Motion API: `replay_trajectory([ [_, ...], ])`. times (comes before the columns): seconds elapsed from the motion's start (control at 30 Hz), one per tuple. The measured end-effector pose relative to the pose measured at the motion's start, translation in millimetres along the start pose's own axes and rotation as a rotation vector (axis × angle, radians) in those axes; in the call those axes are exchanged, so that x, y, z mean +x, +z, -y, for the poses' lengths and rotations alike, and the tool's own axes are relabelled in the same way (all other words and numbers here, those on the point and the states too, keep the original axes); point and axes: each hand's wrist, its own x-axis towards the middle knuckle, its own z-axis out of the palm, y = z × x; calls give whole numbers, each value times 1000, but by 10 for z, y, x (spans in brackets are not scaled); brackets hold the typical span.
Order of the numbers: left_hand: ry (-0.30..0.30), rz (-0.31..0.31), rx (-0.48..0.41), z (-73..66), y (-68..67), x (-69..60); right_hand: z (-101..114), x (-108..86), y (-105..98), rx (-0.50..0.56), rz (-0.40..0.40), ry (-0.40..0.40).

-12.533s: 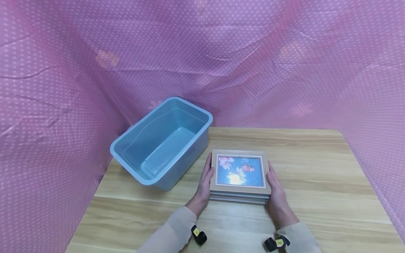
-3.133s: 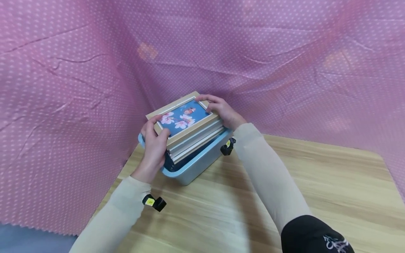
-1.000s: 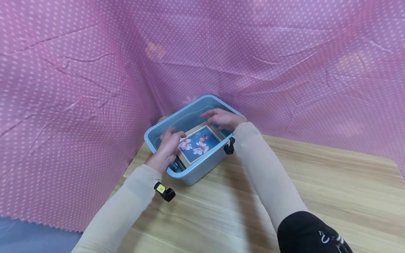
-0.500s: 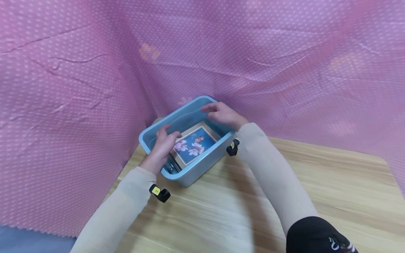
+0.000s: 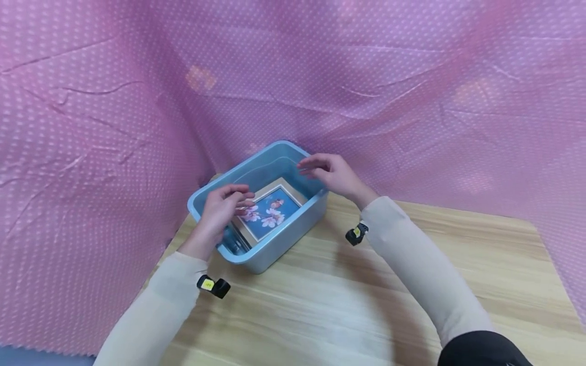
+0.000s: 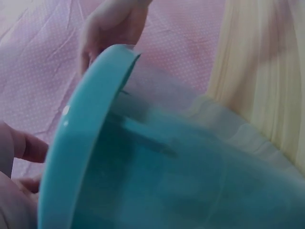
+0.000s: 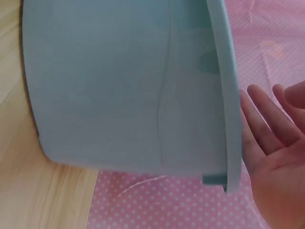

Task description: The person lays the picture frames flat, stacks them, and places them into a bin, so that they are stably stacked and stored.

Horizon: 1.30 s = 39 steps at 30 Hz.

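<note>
A picture frame (image 5: 263,216) with pink blossoms and a butterfly on blue lies face up inside the light-blue bin (image 5: 293,231). At its near left side, dark edges show low in the bin; what they belong to is hard to make out. My left hand (image 5: 222,208) hovers over the bin's left end, fingers loosely bent, holding nothing. Above the right end is my right hand (image 5: 336,175), likewise holding nothing. In the right wrist view, the right hand's fingers (image 7: 267,119) extend beside the bin's rim. The left wrist view shows the bin wall (image 6: 157,162) close up.
The bin stands on a wood-grain table (image 5: 320,300) at its back left. Pink dotted cloth (image 5: 320,76) hangs behind and to the left. Small black cameras (image 5: 215,286) are strapped to both wrists.
The frame stack went from the table, between both hands, over to the bin and down into it. Both hands have let go; over the last second the right hand has drawn back slightly rightward.
</note>
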Motion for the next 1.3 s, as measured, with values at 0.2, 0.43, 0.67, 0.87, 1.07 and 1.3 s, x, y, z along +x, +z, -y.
replay_trajectory([
  [0.2,88,68,48,-15,-102,-55,-7,-181,-66,26,-58,-32],
  [0.43,180,102,120,-50,-170,-151,7,-389,-152,67,-134,-6],
  [0.67,336,165,177,-43,-173,-223,-12,-644,-253,59,-212,-56],
  [0.87,387,176,173,-54,-97,-248,-100,-855,-296,57,-298,-79],
  [1.07,385,163,182,-42,-23,-272,-177,-1021,-294,101,-359,-122],
  [1.3,379,171,154,-4,85,-271,-242,-1187,-303,33,-374,-131],
])
